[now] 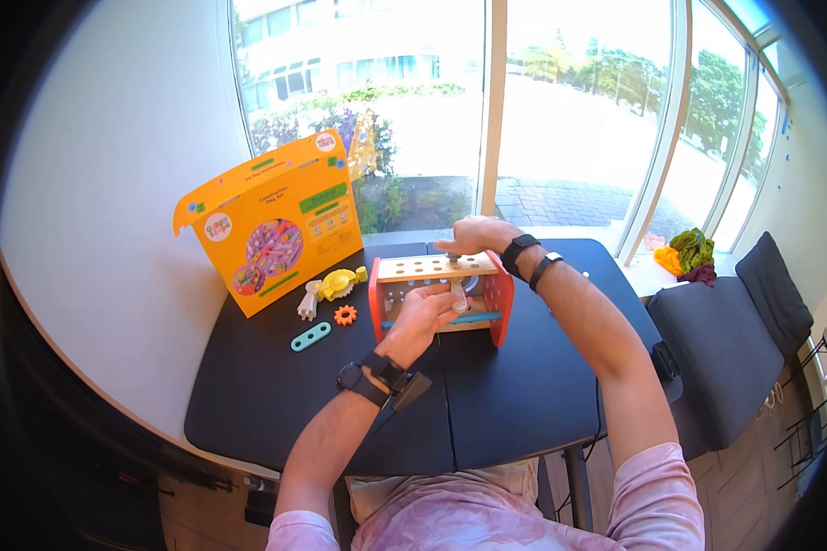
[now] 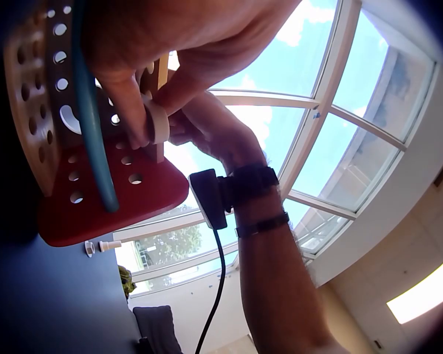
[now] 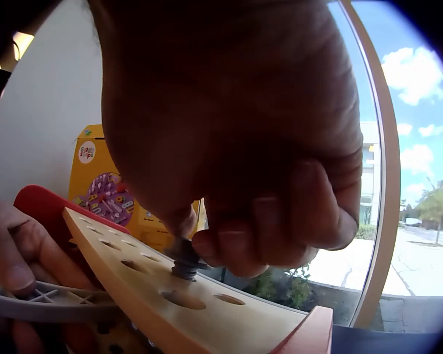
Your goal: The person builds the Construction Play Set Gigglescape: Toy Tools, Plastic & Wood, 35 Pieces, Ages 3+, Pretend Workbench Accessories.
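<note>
A toy workbench with red side panels (image 1: 499, 308), a wooden top board (image 1: 404, 267) full of holes and a blue bar (image 1: 473, 318) stands on the dark table. My right hand (image 1: 482, 236) is over the board, thumb and fingers pinching a grey toy screw (image 3: 183, 267) whose ribbed thread stands at a hole. In front of the workbench, just below the board, my left hand (image 1: 416, 321) grips a light grey plastic toy wrench (image 3: 59, 301) with a ribbed face. The wrench's rounded end (image 2: 158, 122) shows between thumb and fingers in the left wrist view.
Left of the workbench lie a yellow toy piece (image 1: 340, 283), a whitish piece (image 1: 310, 301), an orange gear (image 1: 345, 315) and a teal strip with holes (image 1: 311, 336). An orange box (image 1: 276, 220) stands behind them. A grey chair (image 1: 721, 340) is at the right.
</note>
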### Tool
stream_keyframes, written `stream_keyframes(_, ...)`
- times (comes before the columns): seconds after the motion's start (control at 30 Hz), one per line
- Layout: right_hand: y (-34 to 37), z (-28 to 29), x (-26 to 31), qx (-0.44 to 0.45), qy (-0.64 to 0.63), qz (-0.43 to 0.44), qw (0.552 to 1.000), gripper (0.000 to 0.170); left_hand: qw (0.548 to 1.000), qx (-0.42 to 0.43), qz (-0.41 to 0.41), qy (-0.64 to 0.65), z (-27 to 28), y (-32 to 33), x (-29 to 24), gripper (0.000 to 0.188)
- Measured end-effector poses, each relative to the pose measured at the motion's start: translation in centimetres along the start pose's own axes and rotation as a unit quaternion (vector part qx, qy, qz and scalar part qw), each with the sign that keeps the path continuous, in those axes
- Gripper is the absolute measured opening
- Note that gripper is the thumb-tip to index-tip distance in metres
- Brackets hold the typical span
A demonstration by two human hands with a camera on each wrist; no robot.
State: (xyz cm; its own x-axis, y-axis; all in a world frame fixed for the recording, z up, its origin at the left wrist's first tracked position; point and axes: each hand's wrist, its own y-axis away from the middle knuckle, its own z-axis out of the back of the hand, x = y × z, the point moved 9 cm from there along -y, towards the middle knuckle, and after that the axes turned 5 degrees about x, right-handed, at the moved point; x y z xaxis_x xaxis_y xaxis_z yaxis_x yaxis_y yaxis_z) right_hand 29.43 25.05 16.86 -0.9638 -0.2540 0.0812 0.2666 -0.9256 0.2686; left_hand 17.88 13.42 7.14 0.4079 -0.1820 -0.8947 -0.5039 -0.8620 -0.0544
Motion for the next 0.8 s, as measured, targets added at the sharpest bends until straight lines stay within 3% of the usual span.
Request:
stream_keyframes(0.27, 0.5, 0.0, 0.2, -0.005, 0.011, -0.013, 1.0, 0.071, 1.0, 0.003, 0.001, -0.003, 0.2, -0.2, 0.2, 0.036)
stream_keyframes(0.37, 1.6, 0.2, 0.5, -0.008, -0.038, 0.017, 0.999, 0.069, 1.0, 0.001, 0.004, -0.001, 0.3, -0.2, 0.3, 0.037)
stream_keyframes(0.57, 1.9, 0.7, 0.6, -0.025, 0.012, -0.028, 0.999, 0.071, 1.0, 0.0, 0.008, -0.001, 0.3, -0.2, 0.3, 0.036)
stream_keyframes(0.67, 0.5, -0.2, 0.7, -0.025, -0.006, 0.047, 0.999, 0.073, 1.0, 0.004, 0.002, 0.003, 0.2, -0.2, 0.3, 0.036)
stream_keyframes(0.8, -0.4, -0.5, -0.2, -0.022, 0.014, 0.007, 1.0, 0.074, 1.0, -0.001, 0.004, 0.007, 0.2, -0.3, 0.3, 0.038)
